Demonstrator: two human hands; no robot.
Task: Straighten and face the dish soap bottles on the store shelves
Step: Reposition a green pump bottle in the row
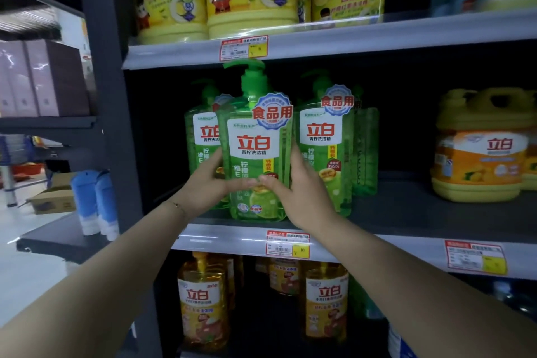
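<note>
We grasp the bottle (255, 148) with both hands, left hand (207, 180) on its left side, right hand (299, 192) on its right, fingers (295, 155) wrapped round it, thumbs on the label. It stands upright at the front edge of the shelf (406, 206), label towards us, two other bottles (322, 148) just behind

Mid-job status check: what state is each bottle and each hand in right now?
Front green bottle: upright, label facing out, held between both hands.
Left hand: holds its left side.
Right hand: holds its right side.
Right green bottle: upright, label out.
Left green bottle: upright, partly hidden.
Orange jug: upright, label out.
</note>
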